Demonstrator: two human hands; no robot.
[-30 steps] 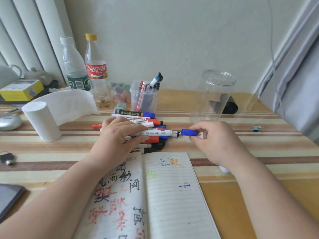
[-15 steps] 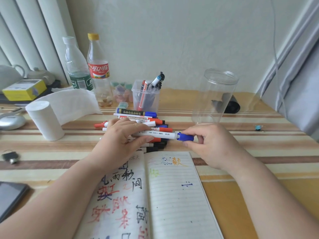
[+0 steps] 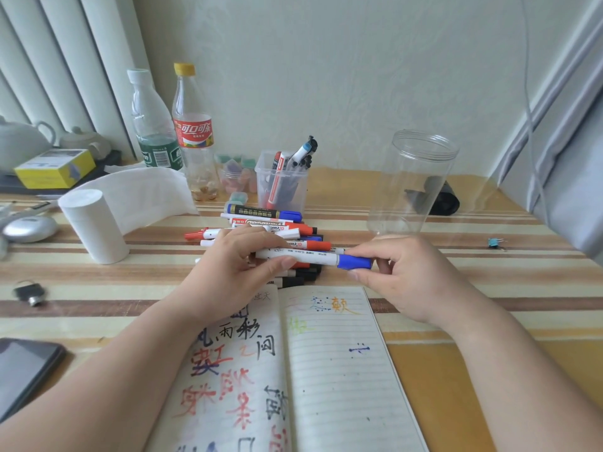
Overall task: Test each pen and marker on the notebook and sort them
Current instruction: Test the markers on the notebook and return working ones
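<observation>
At the bottom centre of the frame the notebook lies open in front of you. Its left page is thick with red and black test writing, and its right page carries only a few small marks, among them a blue mark. Just above the notebook's top edge you hold one marker level across the middle of the frame. Your left hand is curled round the white barrel, thumb beneath and fingers over. Your right hand pinches the blue cap, which sits on the barrel's end; I cannot tell whether it is fully seated. Given the blue on the page, this reads as the close of this marker's test. The next move would call for pressing the cap home and choosing where the marker goes. Beneath and beyond your left hand lies the pile of markers, likely waiting their turn. Farther up, at upper centre, the square cup holds several pens, and the clear jar stands to its right.
</observation>
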